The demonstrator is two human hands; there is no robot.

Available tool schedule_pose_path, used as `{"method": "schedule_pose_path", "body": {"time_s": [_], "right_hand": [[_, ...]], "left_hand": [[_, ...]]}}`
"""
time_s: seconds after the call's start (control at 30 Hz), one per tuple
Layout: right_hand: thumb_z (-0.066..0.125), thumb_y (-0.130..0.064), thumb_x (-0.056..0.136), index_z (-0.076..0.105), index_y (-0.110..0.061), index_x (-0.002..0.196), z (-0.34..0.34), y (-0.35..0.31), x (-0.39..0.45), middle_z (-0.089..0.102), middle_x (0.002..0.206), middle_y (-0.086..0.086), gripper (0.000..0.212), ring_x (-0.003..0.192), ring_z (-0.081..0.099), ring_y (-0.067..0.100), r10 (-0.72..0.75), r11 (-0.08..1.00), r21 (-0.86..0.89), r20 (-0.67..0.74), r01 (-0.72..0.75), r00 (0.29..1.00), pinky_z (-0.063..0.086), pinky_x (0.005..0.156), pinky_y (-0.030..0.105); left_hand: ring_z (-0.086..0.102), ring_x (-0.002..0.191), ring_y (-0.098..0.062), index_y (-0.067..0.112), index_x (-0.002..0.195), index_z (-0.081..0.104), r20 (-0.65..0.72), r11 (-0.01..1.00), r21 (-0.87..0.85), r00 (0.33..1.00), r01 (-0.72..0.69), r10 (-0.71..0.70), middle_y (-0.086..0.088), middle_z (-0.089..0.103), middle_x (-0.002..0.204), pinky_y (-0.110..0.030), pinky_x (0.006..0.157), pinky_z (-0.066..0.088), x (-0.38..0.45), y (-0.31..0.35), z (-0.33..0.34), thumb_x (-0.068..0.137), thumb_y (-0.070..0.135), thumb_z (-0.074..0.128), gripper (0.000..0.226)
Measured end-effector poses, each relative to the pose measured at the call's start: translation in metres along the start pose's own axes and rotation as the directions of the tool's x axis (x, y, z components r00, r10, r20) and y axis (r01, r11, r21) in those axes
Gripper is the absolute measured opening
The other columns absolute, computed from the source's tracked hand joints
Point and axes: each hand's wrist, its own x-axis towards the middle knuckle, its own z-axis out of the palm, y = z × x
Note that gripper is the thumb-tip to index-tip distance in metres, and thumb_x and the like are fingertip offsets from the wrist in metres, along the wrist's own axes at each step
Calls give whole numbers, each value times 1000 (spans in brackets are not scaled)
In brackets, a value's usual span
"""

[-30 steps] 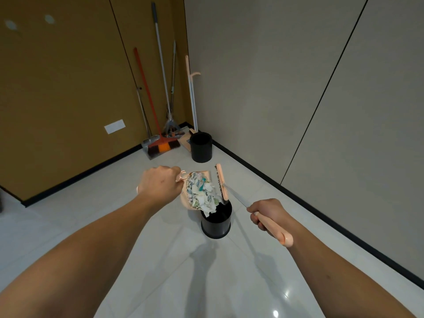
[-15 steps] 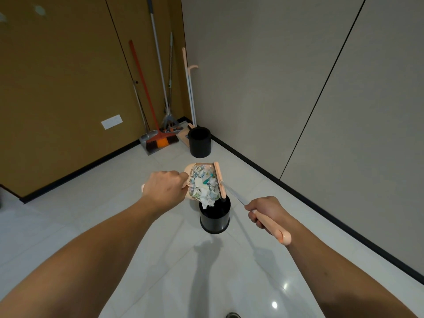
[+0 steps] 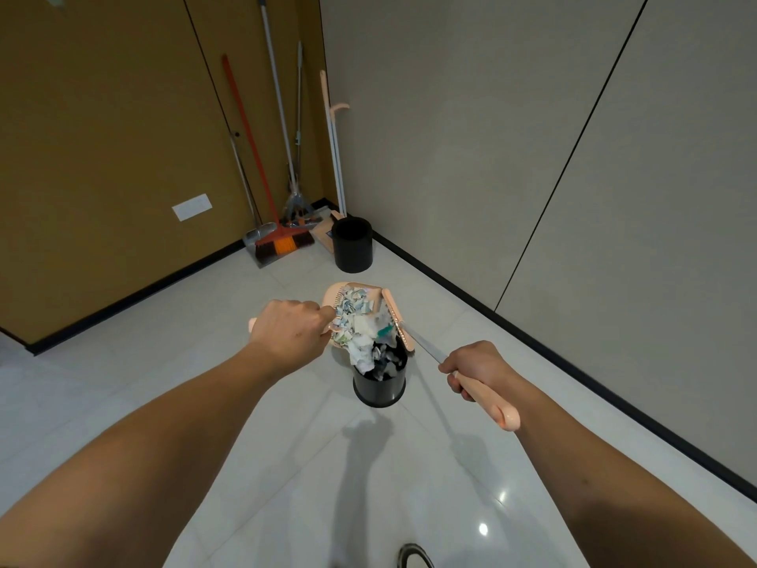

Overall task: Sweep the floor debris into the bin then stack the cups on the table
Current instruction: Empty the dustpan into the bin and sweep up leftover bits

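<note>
A small black bin [image 3: 380, 389] stands on the pale tiled floor in front of me. My left hand [image 3: 288, 330] grips the handle of a peach dustpan [image 3: 336, 293], tilted over the bin's mouth. Torn paper debris [image 3: 357, 325] slides from the pan into the bin. My right hand [image 3: 477, 368] grips the peach handle of a small brush [image 3: 396, 321], whose head lies along the pan's right edge above the bin. No cups or table are in view.
A second black bin [image 3: 352, 244] stands in the corner beside an orange broom [image 3: 278, 243], a grey dustpan and long-handled mops leaning on the brown wall. A grey panelled wall with black skirting runs along the right. A dark round object [image 3: 413, 559] shows at the bottom edge.
The dustpan has tipped further and the paper has slid down, with more of it now spilling into the bin. Both hands keep their grips.
</note>
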Motion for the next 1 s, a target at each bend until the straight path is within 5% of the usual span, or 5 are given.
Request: {"method": "schedule_pose_path", "body": {"time_s": [0.27,0.47,1.0], "right_hand": [[67,-1,81,66,11,99,4,4,1,56,54,13,22,37,50,20,-4,998,-62,8,5,1000,41,40,21],[66,0,81,61,2,81,8,1,-2,53,46,12,6,33,46,22,-31,989,-145,1,31,1000,40,39,21],[69,1,79,63,3,84,0,1,-2,58,51,13,8,30,52,22,-27,973,-231,-80,8,996,44,38,21]], "left_hand": [[52,55,-15,23,94,60,34,998,18,998,-60,60,5,55,67,-24,47,41,-2,4,0,94,32,49,15],[45,48,-15,21,90,66,2,997,27,997,-73,73,4,58,63,-22,45,24,-5,3,-1,88,25,59,8],[54,62,-17,28,90,67,-13,993,92,997,-71,72,5,60,68,-31,62,31,0,-2,-13,83,22,65,9]]}}
